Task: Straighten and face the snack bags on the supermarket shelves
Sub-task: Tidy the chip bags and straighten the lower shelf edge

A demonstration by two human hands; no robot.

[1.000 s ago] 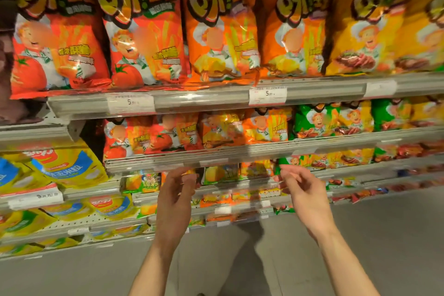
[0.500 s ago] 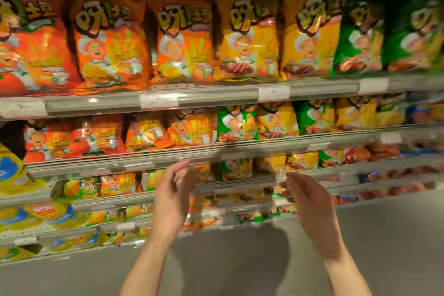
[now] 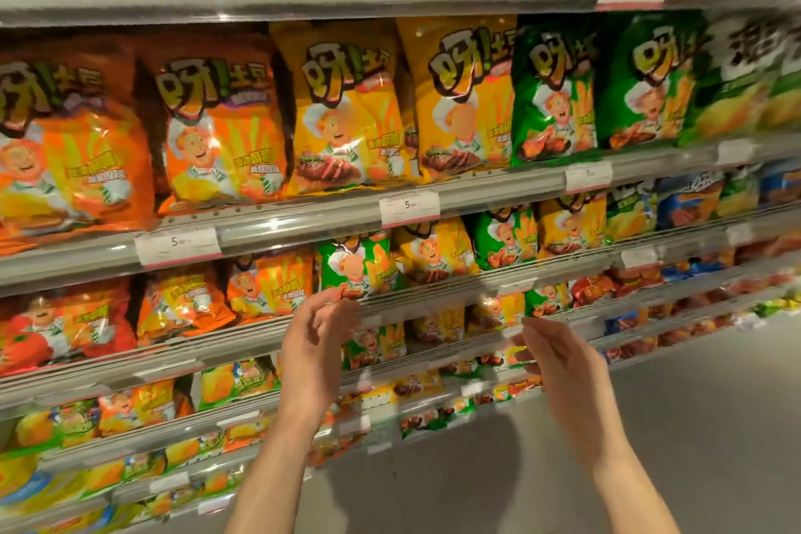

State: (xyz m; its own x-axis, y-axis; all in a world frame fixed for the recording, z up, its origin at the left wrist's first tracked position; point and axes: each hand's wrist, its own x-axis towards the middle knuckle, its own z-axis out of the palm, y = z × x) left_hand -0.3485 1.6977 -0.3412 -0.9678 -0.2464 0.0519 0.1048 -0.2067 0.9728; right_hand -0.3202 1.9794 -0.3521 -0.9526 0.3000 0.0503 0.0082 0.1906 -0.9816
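Observation:
Rows of snack bags fill the shelves. On the upper shelf stand large orange bags (image 3: 221, 130), yellow bags (image 3: 346, 117) and green bags (image 3: 555, 95), upright and facing out. The shelf below holds small bags; a small green bag (image 3: 355, 264) sits among orange and yellow ones. My left hand (image 3: 316, 343) is raised just below that green bag, fingers apart and curled, holding nothing. My right hand (image 3: 559, 364) hovers in front of a lower shelf edge, palm turned inward, fingers loosely spread and empty.
Grey shelf rails (image 3: 498, 191) with white price tags (image 3: 409, 208) jut out in front of each row. Lower shelves (image 3: 260, 416) carry more small bags. Grey floor (image 3: 693, 425) lies to the lower right, with my shadow on it.
The view has shifted right and upward along the shelves; red tomato bags have left the frame and green ones have come in. Both hands stayed raised and empty, rising slightly toward the second shelf.

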